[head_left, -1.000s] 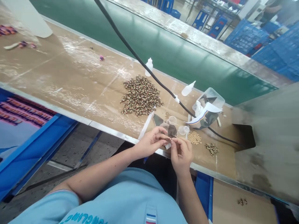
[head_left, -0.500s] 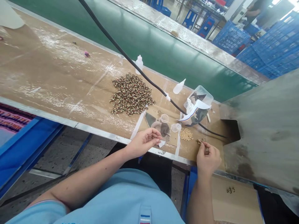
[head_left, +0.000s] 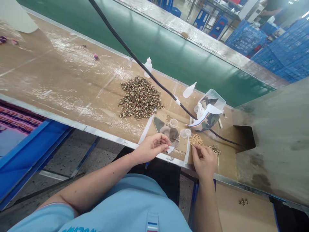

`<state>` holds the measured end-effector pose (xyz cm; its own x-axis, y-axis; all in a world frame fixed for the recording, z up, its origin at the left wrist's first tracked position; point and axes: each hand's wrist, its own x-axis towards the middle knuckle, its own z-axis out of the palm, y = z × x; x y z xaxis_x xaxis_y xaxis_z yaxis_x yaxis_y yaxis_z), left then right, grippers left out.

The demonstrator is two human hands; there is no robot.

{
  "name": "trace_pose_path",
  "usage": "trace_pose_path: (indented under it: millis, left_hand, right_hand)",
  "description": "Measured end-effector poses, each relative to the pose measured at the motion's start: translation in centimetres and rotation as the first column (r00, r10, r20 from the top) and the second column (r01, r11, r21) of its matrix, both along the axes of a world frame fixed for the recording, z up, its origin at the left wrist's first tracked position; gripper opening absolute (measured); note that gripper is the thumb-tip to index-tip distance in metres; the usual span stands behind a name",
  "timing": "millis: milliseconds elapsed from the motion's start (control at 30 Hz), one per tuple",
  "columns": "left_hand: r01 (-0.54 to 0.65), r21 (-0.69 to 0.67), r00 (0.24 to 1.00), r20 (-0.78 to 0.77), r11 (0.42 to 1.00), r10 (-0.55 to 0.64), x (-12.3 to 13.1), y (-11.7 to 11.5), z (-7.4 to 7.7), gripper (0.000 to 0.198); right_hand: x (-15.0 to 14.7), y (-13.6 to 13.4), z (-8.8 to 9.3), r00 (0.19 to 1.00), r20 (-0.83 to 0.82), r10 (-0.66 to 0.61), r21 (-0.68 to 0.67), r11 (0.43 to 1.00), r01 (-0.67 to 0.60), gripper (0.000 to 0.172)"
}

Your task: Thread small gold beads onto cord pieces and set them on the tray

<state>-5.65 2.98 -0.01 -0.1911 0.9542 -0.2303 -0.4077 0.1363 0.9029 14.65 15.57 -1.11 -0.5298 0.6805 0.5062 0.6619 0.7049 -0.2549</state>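
While my left hand (head_left: 152, 147) curls loosely near a camouflage-patterned piece (head_left: 158, 123), my right hand (head_left: 205, 159) pinches narrowly beside round tan beads (head_left: 196, 139); I cannot tell what either holds.

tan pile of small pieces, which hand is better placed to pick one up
Probably the right hand: its fingers are close beside the tan pile, while the left hand is farther away, by the camouflage scrap.

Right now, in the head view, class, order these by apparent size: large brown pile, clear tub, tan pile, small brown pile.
1. Large brown pile
2. Clear tub
Below these, unranked: tan pile and small brown pile; they look alike, and the right hand partly covers the latter.
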Motion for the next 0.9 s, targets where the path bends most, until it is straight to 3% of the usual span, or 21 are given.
trace_pose_path:
  millis: [500,767,833,900]
  left_hand:
    - [0.003,-0.008,1.0,0.026,1.0,-0.002,0.0,0.0,-0.1,0.022]
    - [0.009,0.014,0.997,0.072,1.0,-0.01,-0.1,0.6,-0.8,0.029]
    - [0.005,0.004,0.997,0.074,1.0,-0.005,0.0,0.7,-1.1,0.026]
    - [0.025,0.01,0.997,0.076,1.0,-0.026,0.3,0.7,-1.4,0.017]
  right_hand:
    - [-0.3,1.0,1.0,0.978,0.163,0.127,0.076,0.987,-0.141,0.028]
    - [-0.5,0.2,0.6,0.994,0.054,0.098,0.047,0.994,-0.1,0.03]
    - [-0.8,-0.2,0.3,0.993,-0.006,0.117,0.017,0.993,-0.117,0.029]
    - [-1.7,-0.4,-0.1,0.968,-0.13,0.214,-0.029,0.975,-0.22,0.024]
